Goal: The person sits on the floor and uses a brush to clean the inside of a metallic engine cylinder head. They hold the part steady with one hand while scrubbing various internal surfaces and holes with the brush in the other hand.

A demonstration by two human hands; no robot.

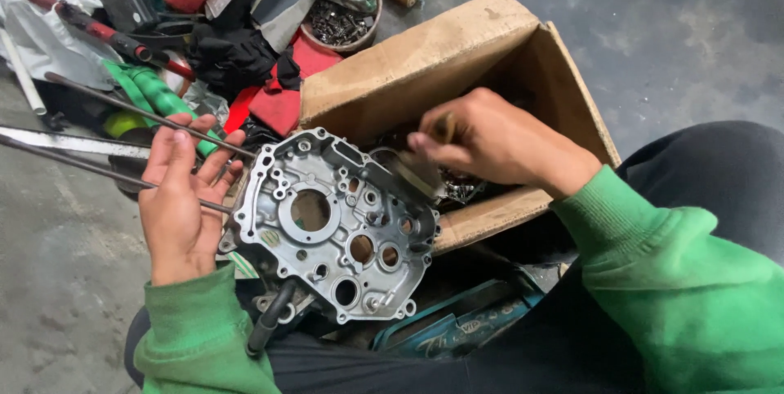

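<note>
Left hand (181, 198) lies flat and open, fingers spread against the left edge of the silver engine crankcase half (333, 227). Right hand (490, 142) is pinched shut on a small brush (418, 172), bristles touching the casing's upper right rim. Just behind that hand gapes a plain brown cardboard box (457, 59); below the casing, a teal package (457, 324) peeks out.

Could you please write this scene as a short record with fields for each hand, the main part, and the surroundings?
Left hand: open, fingers resting on the edge of the metal engine case
Right hand: grip on a small brush, touching the case's upper right edge
Engine case: grey, many round holes, on the person's lap
Behind: cardboard box
Upper left: bowl of small metal parts, red and green tools
</note>
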